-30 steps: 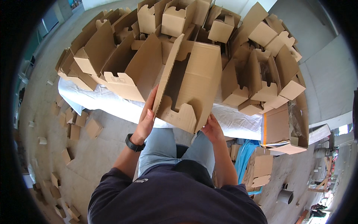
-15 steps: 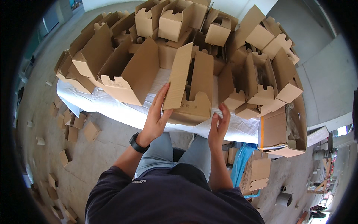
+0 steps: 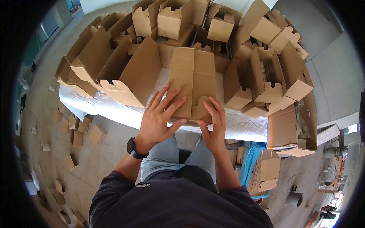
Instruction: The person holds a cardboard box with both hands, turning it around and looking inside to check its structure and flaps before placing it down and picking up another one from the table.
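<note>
Now: both hands are pressing a flat box blank (image 3: 192, 81) at the table's (image 3: 243, 127) near edge.
Left hand (image 3: 159, 117): fingers spread on it.
Right hand (image 3: 213, 127): grip folding its bottom flap.
Done: many folded boxes (image 3: 171, 21) are crowding the table.

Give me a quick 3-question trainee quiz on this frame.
1. True or false: both hands rest on the flat cardboard box.
2. Which wrist wears the black watch: A) left, B) right?
3. What covers the table under the box?

Key:
1. True: the left hand and the right hand press on its near end.
2. A
3. A white sheet.
</note>
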`<state>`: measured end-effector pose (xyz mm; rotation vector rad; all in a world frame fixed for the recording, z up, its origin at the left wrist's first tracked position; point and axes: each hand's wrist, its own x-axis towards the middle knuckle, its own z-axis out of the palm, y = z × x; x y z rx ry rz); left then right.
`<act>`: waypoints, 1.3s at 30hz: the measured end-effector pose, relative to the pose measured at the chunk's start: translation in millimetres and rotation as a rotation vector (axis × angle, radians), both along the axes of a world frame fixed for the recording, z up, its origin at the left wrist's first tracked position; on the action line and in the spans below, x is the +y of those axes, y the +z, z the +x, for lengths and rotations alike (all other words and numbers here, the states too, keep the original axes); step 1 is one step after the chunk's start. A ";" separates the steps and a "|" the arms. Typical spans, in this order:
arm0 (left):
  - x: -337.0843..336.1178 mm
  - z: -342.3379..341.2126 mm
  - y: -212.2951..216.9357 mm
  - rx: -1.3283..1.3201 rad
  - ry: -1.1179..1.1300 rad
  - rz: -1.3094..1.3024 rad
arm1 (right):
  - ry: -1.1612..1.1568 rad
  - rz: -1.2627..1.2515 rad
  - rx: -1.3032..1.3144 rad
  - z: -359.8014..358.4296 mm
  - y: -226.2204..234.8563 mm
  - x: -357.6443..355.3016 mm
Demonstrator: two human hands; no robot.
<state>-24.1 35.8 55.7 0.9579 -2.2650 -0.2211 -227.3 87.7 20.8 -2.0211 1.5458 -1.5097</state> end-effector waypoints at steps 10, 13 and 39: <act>1.9 -0.7 6.5 -0.125 0.002 0.038 | 0.061 -0.031 0.043 -7.5 -10.7 4.8; 1.3 4.6 7.9 -0.109 -0.025 0.087 | 0.084 -0.039 -0.291 -4.7 -24.0 2.9; 42.8 24.8 -21.2 0.097 0.439 0.255 | 0.323 0.144 -0.019 61.5 -40.0 29.2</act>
